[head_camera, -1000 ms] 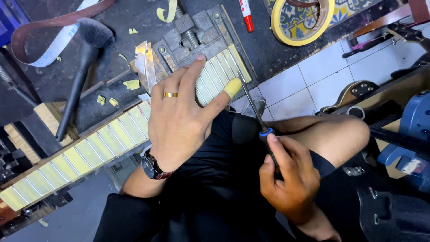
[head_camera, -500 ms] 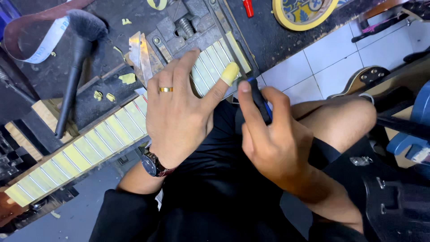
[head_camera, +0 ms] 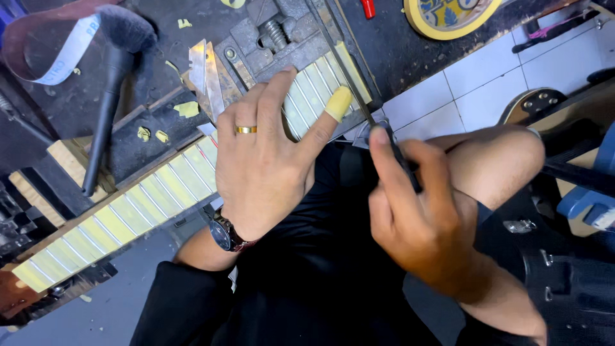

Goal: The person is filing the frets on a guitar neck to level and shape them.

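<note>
Yellow masking tape covers the wood between the metal frets of a guitar neck point(head_camera: 160, 192), which lies slantwise across a dark tabletop point(head_camera: 397, 45) from the lower left corner up toward a metal vise point(head_camera: 269, 38) near the top edge. The left hand point(head_camera: 262, 160) presses flat on the neck close to the vise, fingers spread, holding nothing; it wears a gold ring, a wristwatch and a yellow tape wrap on the thumb tip. The right hand point(head_camera: 416, 218) has closed its grip round a slim dark-handled tool point(head_camera: 384, 138) and, compared with 1 second ago, has risen from the lap to the near end of the neck, so the tool's thin shaft now lies along the fretboard edge beside the taped thumb. That reads as filing work on the frets getting under way. A black brush point(head_camera: 112, 77) lies toward the tabletop's left, 1 roll of patterned tape point(head_camera: 448, 16) at the top edge, and yellow scraps are scattered between.
</note>
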